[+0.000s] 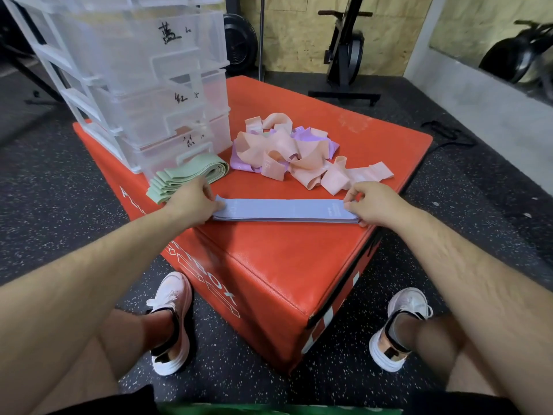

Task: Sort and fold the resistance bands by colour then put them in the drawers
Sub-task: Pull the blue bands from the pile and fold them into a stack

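A clear plastic drawer unit (167,85) stands at the far left corner of the red padded box (299,265). Its fronts carry handwritten marks, probably one colour per drawer, and all the drawers look closed. Just in front of it lies a stack of green bands (185,178), flat loops laid one on another with their ends fanned out slightly. They sit close to the drawers, seemingly sorted and waiting to go in.

The left hand (194,202) pinches the left end of the blue bands (284,209), fingertips curled over the top layer. These bands form a long, flat, even stack along the near edge of the box, thin and matte with faint pale print. Holding both ends likely keeps the stretchy layers lined up so the stack can be folded without slipping.

Behind the stack, toward the middle and right of the box, the pink and purple bands (293,151) lie in a loose tangle, looped, twisted and unsorted. The pink ones lie mostly on top.

The right hand (368,203) pinches the right end of the blue stack, fingers bent on top and thumb low at the edge. The box skin looks smooth and slightly glossy, so the bands could slide on it easily.
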The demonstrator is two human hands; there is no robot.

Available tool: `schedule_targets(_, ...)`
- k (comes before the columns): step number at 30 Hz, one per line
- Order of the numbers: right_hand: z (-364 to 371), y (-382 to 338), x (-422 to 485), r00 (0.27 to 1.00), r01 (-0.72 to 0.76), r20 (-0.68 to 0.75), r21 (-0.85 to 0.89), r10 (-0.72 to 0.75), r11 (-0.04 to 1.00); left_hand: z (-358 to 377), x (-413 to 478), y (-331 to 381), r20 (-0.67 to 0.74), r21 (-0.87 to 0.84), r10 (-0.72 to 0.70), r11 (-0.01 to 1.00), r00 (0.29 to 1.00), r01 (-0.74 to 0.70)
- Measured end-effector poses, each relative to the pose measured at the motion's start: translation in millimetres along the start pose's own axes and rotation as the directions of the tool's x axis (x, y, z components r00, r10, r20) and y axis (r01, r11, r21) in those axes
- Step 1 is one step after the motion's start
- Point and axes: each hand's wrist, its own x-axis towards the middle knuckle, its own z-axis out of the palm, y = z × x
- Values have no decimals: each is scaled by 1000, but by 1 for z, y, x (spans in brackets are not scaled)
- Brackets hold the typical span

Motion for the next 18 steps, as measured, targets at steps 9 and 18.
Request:
schedule_targets(9,-9,-19,-7,997,11,78,-207,6,978,-4,4,9,100,255,136,954,986,-157)
schedule_targets(18,-29,-36,-4,969,-4,232,-322,83,947,-9,16,43,198,583,58,795,979,-165)
